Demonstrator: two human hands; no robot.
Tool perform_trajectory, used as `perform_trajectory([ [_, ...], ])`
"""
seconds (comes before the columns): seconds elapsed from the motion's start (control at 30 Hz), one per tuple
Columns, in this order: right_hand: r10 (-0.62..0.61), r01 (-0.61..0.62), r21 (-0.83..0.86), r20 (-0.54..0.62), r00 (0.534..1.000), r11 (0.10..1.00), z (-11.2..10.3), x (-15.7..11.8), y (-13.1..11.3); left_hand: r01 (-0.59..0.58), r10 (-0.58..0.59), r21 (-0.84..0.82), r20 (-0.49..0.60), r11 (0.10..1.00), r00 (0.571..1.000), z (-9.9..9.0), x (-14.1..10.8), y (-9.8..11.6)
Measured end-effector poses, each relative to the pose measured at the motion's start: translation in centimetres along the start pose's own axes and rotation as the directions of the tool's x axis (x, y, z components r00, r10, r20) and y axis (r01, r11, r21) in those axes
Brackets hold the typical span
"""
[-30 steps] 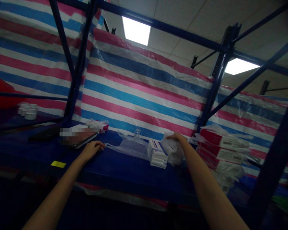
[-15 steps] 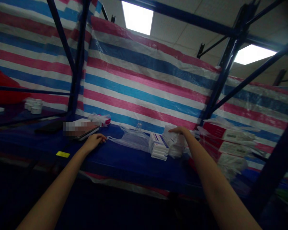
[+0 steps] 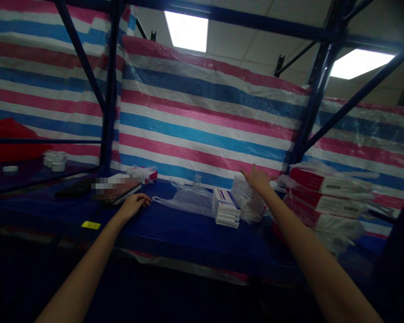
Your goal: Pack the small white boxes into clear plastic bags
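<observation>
On the blue shelf, a thin clear plastic bag (image 3: 195, 200) lies flat, one handle drawn out to the left. My left hand (image 3: 134, 206) is closed at that handle, its fingertips pinching the end. My right hand (image 3: 256, 178) is raised with fingers spread, holding nothing. Just below it stands a whitish plastic-wrapped bundle (image 3: 251, 204), its contents unclear. A stack of small white boxes with blue print (image 3: 226, 207) sits against the bundle's left side, at the right end of the flat bag.
Red-and-white boxes in plastic (image 3: 336, 186) are piled at right. A small clear cup (image 3: 197, 181) stands behind the bag. Left are a brown-covered book-like item (image 3: 123, 190), a wrapped pink box (image 3: 151, 175), white jars (image 3: 58, 162) and a yellow label (image 3: 90, 224). Blue posts (image 3: 109, 89) frame the shelf.
My right hand has lifted off the wrapped bundle and its fingers have spread. My left hand stays at the bag's handle. The view has shifted slightly.
</observation>
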State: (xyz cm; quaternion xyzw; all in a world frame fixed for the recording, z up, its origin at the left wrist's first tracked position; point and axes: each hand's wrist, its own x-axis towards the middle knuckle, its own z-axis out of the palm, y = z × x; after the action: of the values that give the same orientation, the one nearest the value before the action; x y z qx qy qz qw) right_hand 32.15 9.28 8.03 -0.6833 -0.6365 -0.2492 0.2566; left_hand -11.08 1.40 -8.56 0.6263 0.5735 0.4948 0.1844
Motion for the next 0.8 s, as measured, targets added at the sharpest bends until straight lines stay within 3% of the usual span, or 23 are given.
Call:
perform_trajectory([
  [0.1, -0.157, 0.181, 0.122, -0.189, 0.969, 0.976, -1.6, -2.6, -2.1, 0.009, -0.009, -0.019, 0.003, 1.000, 1.000, 0.0, 0.0, 0.1],
  [0.2, -0.295, 0.382, 0.278, -0.307, 0.905, 0.881, -1.6, -5.5, -3.3, 0.030, -0.031, -0.040, -0.016, 0.999, 0.999, 0.0, -0.1, 0.3],
  [0.3, -0.297, 0.472, 0.405, -0.423, 0.856, 0.783, 0.7, -8.3, -2.7, 0.033, -0.034, -0.051, -0.016, 0.998, 0.999, 0.0, -0.2, 0.8],
  [0.37, -0.231, 0.455, 0.455, -0.466, 0.854, 0.765, 3.1, -9.9, -1.5, 0.032, -0.032, -0.053, -0.005, 0.998, 0.999, 0.0, -0.3, 1.1],
  [0.5, -0.139, 0.357, 0.444, -0.450, 0.882, 0.822, 6.2, -12.2, 0.2, 0.034, -0.033, -0.053, 0.014, 0.998, 0.999, -0.2, -0.5, 1.6],
  [0.57, -0.209, 0.386, 0.418, -0.409, 0.888, 0.822, 6.5, -12.7, 0.1, 0.036, -0.036, -0.041, 0.009, 0.998, 0.999, -0.3, -0.6, 1.8],
  [0.67, -0.390, 0.499, 0.412, -0.323, 0.862, 0.762, 6.4, -13.1, -0.5, 0.053, -0.053, 0.002, -0.028, 0.999, 0.998, -0.4, -0.8, 2.0],
  [0.8, -0.409, 0.491, 0.465, -0.273, 0.871, 0.737, 6.6, -13.4, -0.7, 0.065, -0.063, 0.026, -0.053, 0.998, 0.997, -0.5, -1.3, 2.6],
])
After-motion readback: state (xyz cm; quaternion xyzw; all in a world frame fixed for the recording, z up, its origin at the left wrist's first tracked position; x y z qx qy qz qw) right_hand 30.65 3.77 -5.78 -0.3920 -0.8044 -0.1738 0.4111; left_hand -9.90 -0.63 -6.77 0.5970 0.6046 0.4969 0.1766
